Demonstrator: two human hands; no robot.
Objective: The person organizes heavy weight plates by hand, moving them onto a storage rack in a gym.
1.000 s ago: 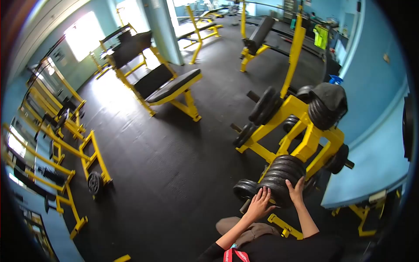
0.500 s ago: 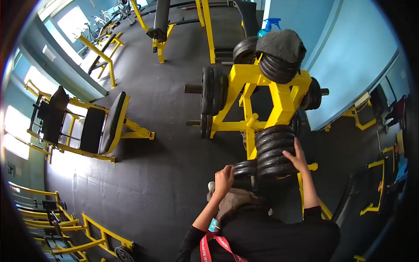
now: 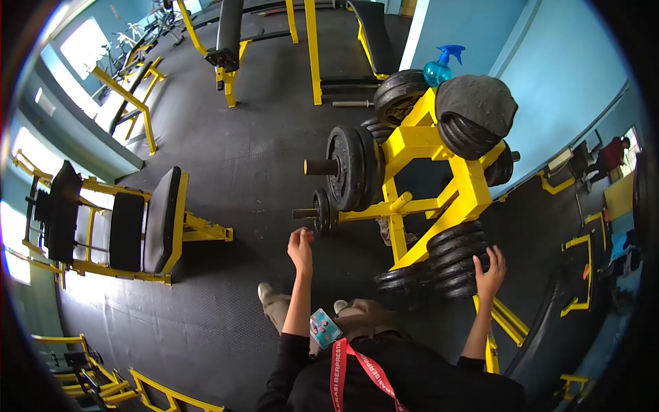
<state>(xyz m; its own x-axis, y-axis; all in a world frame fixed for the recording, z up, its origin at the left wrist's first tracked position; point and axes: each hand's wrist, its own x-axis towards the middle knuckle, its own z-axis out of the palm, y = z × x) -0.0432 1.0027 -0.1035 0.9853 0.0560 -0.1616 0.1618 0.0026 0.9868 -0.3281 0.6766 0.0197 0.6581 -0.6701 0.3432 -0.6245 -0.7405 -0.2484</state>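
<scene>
A yellow weight rack (image 3: 470, 189) carries black plates on several pegs. My right hand (image 3: 489, 271) is at the right edge of the lower front stack of plates (image 3: 455, 257), fingers apart and bent. My left hand (image 3: 300, 248) is raised over the floor, left of the rack, with its fingers loosely curled and no object visible in it. Beyond it are a small plate (image 3: 321, 211) on a lower peg and larger plates (image 3: 347, 168) above. A dark cloth (image 3: 479, 103) covers the top plates, beside a blue spray bottle (image 3: 439, 69).
A yellow-framed machine with black pads (image 3: 162, 220) stands at left. Benches and yellow frames are at the back. A blue wall (image 3: 556, 89) runs along the right, with a distant person (image 3: 609, 156) beyond. A red lanyard (image 3: 367, 371) hangs at my chest.
My left hand has moved left, away from the lower front plates. My right hand stays by the front stack. The view has shifted, and both of my shoes now show.
</scene>
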